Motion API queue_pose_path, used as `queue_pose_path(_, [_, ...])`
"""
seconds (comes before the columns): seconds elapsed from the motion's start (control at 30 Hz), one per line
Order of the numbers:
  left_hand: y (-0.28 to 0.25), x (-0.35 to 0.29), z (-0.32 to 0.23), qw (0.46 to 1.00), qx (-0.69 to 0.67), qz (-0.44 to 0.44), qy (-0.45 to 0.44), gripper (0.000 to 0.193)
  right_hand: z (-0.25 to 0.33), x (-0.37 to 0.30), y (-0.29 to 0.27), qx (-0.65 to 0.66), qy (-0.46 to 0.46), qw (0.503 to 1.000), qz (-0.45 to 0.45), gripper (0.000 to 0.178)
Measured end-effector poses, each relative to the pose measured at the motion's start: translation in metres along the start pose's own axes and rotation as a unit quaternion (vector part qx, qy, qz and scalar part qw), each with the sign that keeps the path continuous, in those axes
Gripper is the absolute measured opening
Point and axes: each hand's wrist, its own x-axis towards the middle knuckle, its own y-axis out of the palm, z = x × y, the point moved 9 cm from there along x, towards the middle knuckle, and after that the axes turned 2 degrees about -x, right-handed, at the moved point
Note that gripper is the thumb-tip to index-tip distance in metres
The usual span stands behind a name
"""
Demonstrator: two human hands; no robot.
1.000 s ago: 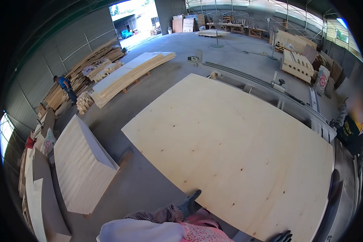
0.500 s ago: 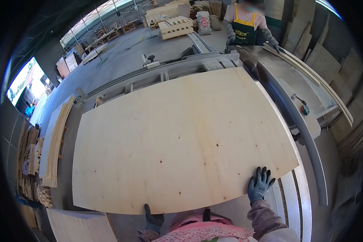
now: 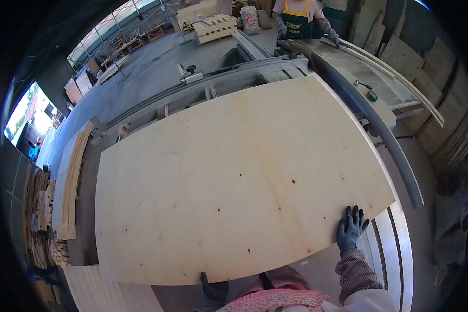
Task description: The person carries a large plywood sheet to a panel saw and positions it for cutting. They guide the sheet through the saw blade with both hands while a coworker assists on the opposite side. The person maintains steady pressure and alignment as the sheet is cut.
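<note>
A large pale plywood sheet [image 3: 208, 171] with small dark knots lies flat across the slatted metal saw carriage [image 3: 400, 244]. My left hand [image 3: 214, 290], in a grey-blue glove, grips its near edge with the thumb on top; the other fingers are hidden below. Near the sheet's right front corner, my gloved right hand [image 3: 351, 231] rests flat on the surface, fingers spread. Along the right side of the sheet runs a long grey metal bar [image 3: 369, 109].
Across the machine a person in a yellow-and-green apron [image 3: 298, 21] touches long wood strips [image 3: 395, 73]. A dark green hand tool [image 3: 371, 95] lies on the side table. Stacked boards [image 3: 70, 182] stand at left, and another board [image 3: 112, 288] lies at near left.
The sheet and carriage have come nearer to me relative to the grey bar, both hands staying at the near edge. My view has shifted slightly.
</note>
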Motion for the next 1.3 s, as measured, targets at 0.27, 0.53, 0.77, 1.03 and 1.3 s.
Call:
queue_pose_path(0.27, [0.009, 0.026, -0.026, 0.994, 0.051, 0.047, 0.086, 0.073, 0.002, 0.006, -0.001, 0.013, 0.005, 1.000, 0.020, 0.057])
queue_pose_path(0.53, [0.035, 0.049, -0.004, 0.994, 0.083, 0.007, 0.076, 0.079, 0.000, 0.013, -0.007, 0.016, 0.009, 0.998, 0.058, 0.060])
queue_pose_path(0.77, [0.060, 0.048, 0.019, 0.991, 0.108, 0.022, 0.079, 0.084, -0.028, 0.056, -0.012, -0.004, 0.021, 0.998, 0.050, 0.057])
queue_pose_path(1.03, [0.098, 0.048, 0.051, 0.988, 0.113, 0.078, 0.068, 0.088, -0.063, 0.092, -0.010, 0.005, 0.030, 0.999, 0.026, 0.055])
queue_pose_path(1.3, [0.104, 0.062, 0.067, 0.996, 0.065, 0.045, 0.031, 0.088, -0.076, 0.109, -0.004, 0.028, 0.057, 0.998, 0.015, 0.056])
